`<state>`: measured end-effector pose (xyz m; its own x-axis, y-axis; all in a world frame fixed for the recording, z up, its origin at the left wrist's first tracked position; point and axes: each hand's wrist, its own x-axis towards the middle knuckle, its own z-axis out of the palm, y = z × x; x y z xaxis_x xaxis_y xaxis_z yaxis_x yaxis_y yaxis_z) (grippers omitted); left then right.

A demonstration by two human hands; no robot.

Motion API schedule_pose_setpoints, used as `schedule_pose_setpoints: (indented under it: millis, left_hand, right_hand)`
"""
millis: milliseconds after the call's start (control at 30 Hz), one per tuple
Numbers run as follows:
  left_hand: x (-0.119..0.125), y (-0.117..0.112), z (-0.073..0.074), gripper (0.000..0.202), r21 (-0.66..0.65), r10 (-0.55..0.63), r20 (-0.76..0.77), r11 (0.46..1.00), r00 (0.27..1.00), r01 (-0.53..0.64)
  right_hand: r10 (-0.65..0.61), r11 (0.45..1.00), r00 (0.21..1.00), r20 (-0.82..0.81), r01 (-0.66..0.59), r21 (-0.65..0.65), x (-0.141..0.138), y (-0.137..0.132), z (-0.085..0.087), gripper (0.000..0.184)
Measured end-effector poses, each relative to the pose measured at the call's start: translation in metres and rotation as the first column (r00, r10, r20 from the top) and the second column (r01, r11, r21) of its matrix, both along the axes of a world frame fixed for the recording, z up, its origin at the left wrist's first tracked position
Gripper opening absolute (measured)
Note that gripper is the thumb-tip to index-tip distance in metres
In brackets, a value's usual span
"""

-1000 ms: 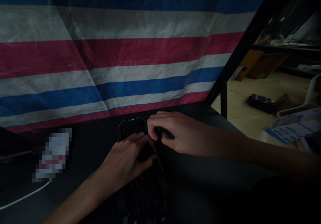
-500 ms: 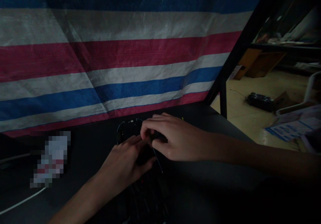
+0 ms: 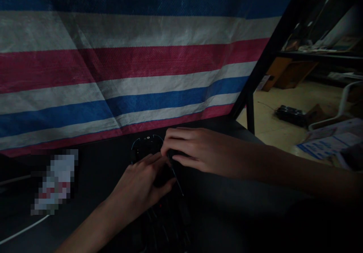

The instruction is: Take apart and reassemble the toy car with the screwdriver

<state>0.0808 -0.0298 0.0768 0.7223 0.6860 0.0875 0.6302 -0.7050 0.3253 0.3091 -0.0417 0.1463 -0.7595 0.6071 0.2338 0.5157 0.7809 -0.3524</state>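
A dark device with a rounded board (image 3: 144, 146) lies on the black table (image 3: 227, 207), its lower part lost in shadow. My left hand (image 3: 141, 185) lies over the middle of it, fingers pressed down and gripping it. My right hand (image 3: 195, 151) reaches in from the right, its fingertips pinched on a small dark part at the device's right edge. A thin rod or wire (image 3: 178, 183) slants down from under that hand. In this dim light I cannot tell what the part is.
A red, white and blue striped tarp (image 3: 113, 75) hangs behind the table. A small pale item (image 3: 55, 181) and a white cable (image 3: 22, 230) lie left. Right of a black frame post (image 3: 249, 111) are a floor, a black power strip (image 3: 290, 115), a white chair (image 3: 340, 109) and papers (image 3: 326, 145).
My right hand has shifted a little left and its fingers have flattened over the device's edge. My left hand has stayed put.
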Motion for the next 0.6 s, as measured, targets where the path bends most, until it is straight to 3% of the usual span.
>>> schedule_pose_setpoints:
  millis: [267,467,533,600]
  left_hand:
    - [-0.001,0.0,-0.001,0.024,0.01,-0.027,0.028,1.0,0.999,0.027]
    - [-0.002,-0.001,-0.002,0.02,0.006,0.0,0.037,1.0,0.999,0.0]
    - [-0.001,-0.001,0.0,0.024,-0.013,0.002,0.007,1.0,1.0,-0.002]
    - [-0.001,0.0,0.001,0.029,-0.025,-0.001,-0.023,1.0,1.0,0.0]
  right_hand:
    - [0.023,1.0,0.999,0.034,-0.023,-0.007,-0.007,-0.002,-0.008,0.029]
    - [0.044,0.997,0.999,-0.024,-0.046,-0.065,-0.015,-0.003,-0.009,0.029]
    - [0.001,1.0,1.0,-0.005,-0.001,-0.031,-0.016,-0.005,-0.007,0.024]
    - [-0.122,0.991,0.991,0.058,0.119,0.064,-0.015,-0.007,-0.006,0.023]
